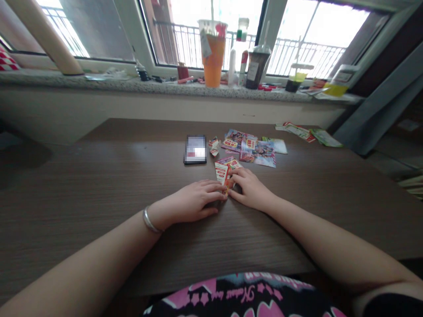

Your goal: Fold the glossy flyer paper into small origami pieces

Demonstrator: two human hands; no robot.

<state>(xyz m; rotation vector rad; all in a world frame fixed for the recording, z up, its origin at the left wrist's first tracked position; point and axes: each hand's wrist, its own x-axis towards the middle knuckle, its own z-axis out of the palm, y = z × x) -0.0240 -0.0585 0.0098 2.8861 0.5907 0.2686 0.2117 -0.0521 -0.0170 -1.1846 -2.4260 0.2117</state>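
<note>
A partly folded paper flyer (pixel 222 171), red, white and yellow, lies on the brown table in front of me. My left hand (pixel 198 200) rests flat, fingers stretched out, with the fingertips on the flyer's lower left edge. On the right side, my right hand (pixel 250 187) has bent fingers and thumb around the flyer's edge, covering part of it. Just beyond is a small folded paper piece (pixel 214 147). Several printed flyers (pixel 257 152) overlap to its right. A phone-like device (pixel 195 149) with a blurred screen lies left of the folded piece.
More papers (pixel 299 131) lie at the table's far right corner. Along the stone windowsill (pixel 158 86) stand a tall cup of orange drink (pixel 212 57), a dark drink cup (pixel 257 68), bottles and small items. A grey curtain (pixel 380 92) hangs at the right.
</note>
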